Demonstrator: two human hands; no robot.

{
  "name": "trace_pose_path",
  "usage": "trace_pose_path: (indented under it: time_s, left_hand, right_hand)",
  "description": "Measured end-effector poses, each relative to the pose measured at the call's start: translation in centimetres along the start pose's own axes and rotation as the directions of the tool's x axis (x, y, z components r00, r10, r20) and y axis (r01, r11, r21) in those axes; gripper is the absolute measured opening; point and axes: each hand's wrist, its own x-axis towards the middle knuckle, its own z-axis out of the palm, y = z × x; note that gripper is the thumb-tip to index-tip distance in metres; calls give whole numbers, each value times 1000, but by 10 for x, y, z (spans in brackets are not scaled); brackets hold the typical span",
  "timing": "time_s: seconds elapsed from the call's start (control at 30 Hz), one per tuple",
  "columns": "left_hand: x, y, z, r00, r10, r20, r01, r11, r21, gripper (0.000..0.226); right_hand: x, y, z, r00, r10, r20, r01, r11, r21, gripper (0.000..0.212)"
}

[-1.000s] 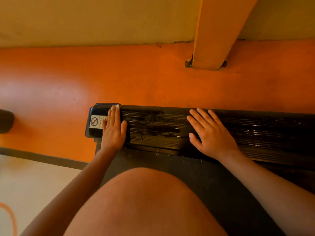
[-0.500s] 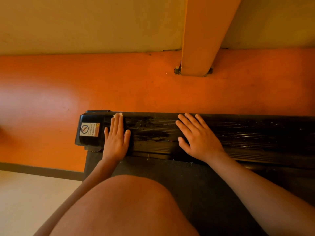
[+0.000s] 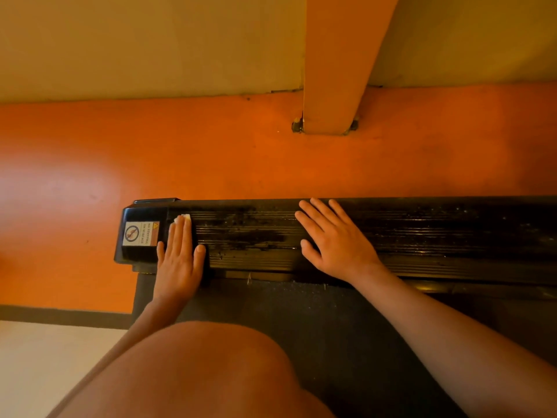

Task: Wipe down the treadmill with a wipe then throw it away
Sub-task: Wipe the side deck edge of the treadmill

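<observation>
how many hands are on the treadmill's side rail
2. The left hand presses the wipe flat near the warning sticker; the right hand rests flat on the side rail, further right. None hidden.

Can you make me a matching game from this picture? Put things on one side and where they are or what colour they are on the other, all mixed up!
Things:
1. wipe
2. right hand
3. sticker
4. floor

Clues:
A. orange
B. stuck on the black end cap
C. peeking out from under the left hand
D. lying flat on the ribbed side rail, holding nothing

Pairs: 1-C, 2-D, 3-B, 4-A.
</observation>
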Motion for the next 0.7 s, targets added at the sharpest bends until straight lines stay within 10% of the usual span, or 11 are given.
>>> trace_pose_path:
  time_s: [0.7]
  left_hand:
    - [14,25,-2,992,121,36,-122,992,17,71]
  right_hand:
    - [1,1,0,1000,16,11,-16,1000,22,58]
